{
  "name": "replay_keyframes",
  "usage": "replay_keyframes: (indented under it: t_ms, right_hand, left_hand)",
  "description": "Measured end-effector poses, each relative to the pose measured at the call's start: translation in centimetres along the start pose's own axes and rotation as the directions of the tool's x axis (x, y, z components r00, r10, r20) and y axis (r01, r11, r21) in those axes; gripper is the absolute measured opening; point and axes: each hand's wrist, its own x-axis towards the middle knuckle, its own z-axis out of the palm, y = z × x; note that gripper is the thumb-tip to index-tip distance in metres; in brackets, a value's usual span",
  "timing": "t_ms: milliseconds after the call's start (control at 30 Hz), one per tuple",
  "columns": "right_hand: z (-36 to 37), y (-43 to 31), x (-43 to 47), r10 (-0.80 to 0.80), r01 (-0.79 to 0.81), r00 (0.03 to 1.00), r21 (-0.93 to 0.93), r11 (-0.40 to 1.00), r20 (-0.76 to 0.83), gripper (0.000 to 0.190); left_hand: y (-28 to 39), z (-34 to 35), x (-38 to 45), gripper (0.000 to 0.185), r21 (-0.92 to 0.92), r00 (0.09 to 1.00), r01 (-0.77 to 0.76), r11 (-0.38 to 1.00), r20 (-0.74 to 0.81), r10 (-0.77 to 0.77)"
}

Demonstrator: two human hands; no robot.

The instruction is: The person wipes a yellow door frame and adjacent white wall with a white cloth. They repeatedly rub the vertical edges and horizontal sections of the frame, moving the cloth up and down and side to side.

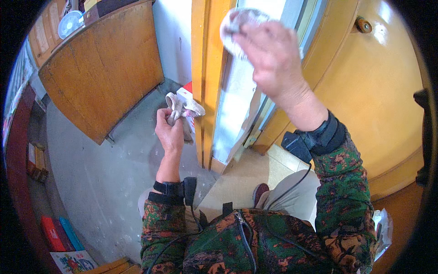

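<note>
My right hand (273,58) is raised at a doorway and grips a white cloth (236,44) stained with dark marks. Motion blurs both, and I cannot tell whether the cloth touches the frame. Behind it run a yellow wooden door frame (205,68) and a pale inner panel (236,99). Lower and to the left, my left hand (170,132) pinches a bunched greyish-white cloth (176,111), whose loops stick out above the fingers and whose tail hangs beneath. This cloth is close to the frame's left edge.
At right stands a yellow wooden door (373,92) with a round knob (363,25). A brown wooden cabinet or desk panel (109,68) rises at left from the grey floor (92,185). A red-and-white box (186,89) sits behind the frame. Flat red and blue items (56,233) lie lower left.
</note>
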Motion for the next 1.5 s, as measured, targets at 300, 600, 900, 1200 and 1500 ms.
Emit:
replay_keyframes:
  t_ms: [300,600,900,1200,1500]
  right_hand:
    - [0.4,-4.4,-5.9,-0.02,-0.034,0.992,0.412,0.91,0.125,0.035]
    - [1.9,0.2,-4.8,0.658,-0.474,0.704,0.513,0.716,-0.268,0.068]
    - [7.6,-7.4,-17.7,0.936,-0.773,0.191,0.634,-0.042,0.294,0.064]
    - [8.7,-10.7,-20.8,0.91,-0.795,0.201,0.604,-0.064,0.362,0.071]
    - [7.4,-9.2,-20.4,0.827,-0.586,0.088,0.7,-0.408,0.555,0.066]
  left_hand:
    - [1.5,0.0,-0.8,0.022,-0.035,0.99,-0.133,0.99,0.032,0.134]
    - [13.0,2.1,3.8,0.029,0.062,0.678,-0.72,0.691,-0.151,0.72]
    - [19.6,6.9,5.4,0.031,0.383,0.305,-0.889,0.25,0.092,0.948]
    - [18.9,6.5,2.8,0.045,0.33,0.564,-0.803,0.495,0.154,0.811]
    - [20.1,6.8,3.5,0.029,0.439,0.551,-0.767,0.468,0.079,0.831]
